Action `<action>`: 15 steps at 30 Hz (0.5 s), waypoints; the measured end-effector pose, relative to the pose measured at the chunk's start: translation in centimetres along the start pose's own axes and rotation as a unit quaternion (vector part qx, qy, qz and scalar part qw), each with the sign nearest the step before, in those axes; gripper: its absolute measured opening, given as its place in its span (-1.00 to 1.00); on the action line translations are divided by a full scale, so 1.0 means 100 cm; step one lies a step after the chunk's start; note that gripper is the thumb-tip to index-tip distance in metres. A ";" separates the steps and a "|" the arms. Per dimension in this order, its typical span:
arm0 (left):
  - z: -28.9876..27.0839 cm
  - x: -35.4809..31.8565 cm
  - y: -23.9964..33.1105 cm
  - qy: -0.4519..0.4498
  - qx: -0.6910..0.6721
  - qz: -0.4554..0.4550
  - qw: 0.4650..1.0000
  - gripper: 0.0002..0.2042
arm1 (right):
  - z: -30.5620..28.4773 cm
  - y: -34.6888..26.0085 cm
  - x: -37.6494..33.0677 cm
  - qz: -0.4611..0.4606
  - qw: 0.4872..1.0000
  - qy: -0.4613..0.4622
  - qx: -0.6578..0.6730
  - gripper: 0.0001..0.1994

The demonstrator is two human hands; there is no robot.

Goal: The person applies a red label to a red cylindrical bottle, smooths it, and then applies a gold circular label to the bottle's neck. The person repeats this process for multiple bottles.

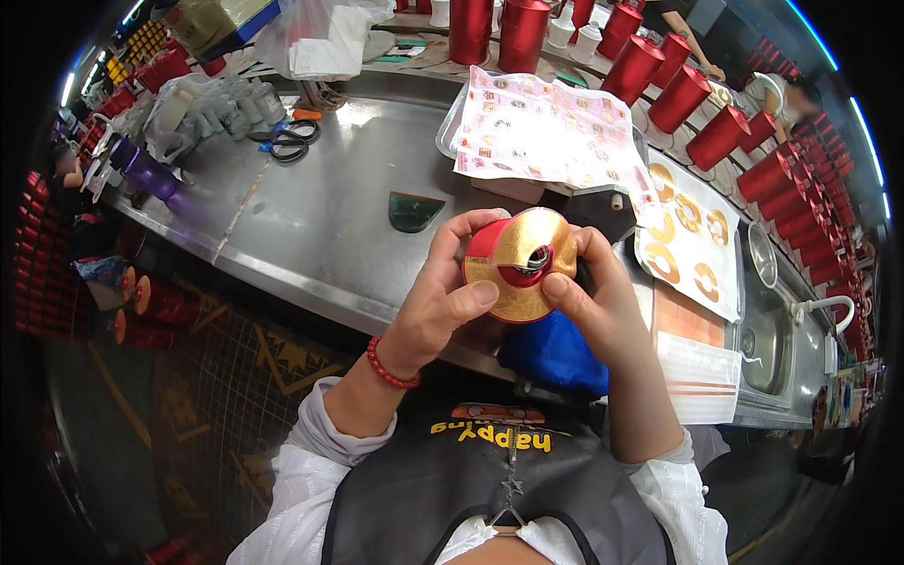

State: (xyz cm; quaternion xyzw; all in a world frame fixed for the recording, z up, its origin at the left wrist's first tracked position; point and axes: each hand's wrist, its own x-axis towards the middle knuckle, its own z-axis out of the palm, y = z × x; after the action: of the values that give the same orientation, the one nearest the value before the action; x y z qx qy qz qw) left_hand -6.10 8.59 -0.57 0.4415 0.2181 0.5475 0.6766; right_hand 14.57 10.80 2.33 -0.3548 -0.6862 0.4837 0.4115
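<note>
Dark apron cloth (414, 508) and white sleeves (299, 492) fill the lower view; above them, the left grip (441, 299) and right grip (603, 294) are clamped on a red container (482, 243) with a gold label (539, 229) on its end (both thumbs press the gold face), held across the line of the desk's (325, 212) front edge; broad steel runs leftward to the scissors (294, 139); at right, a sheet of gold rings (695, 252) lies near the sink (770, 363), leaving narrower room.
</note>
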 end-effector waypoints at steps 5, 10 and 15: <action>0.000 0.000 0.000 0.004 0.003 0.001 1.000 -0.32 | -0.002 0.005 0.000 -0.014 1.000 -0.003 0.001 -0.54; 0.004 0.002 0.005 0.040 -0.021 -0.040 0.998 -0.40 | -0.001 0.001 0.000 -0.001 1.000 -0.008 -0.007 -0.49; 0.007 0.007 0.016 0.074 -0.030 -0.081 0.994 -0.46 | 0.001 -0.003 0.000 0.010 1.000 -0.004 -0.008 -0.51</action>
State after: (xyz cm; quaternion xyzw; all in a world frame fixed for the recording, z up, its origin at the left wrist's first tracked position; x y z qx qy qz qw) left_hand -6.20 9.02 1.24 0.3607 0.2858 0.5282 0.7136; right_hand 14.44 10.65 2.60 -0.3630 -0.6883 0.4837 0.4007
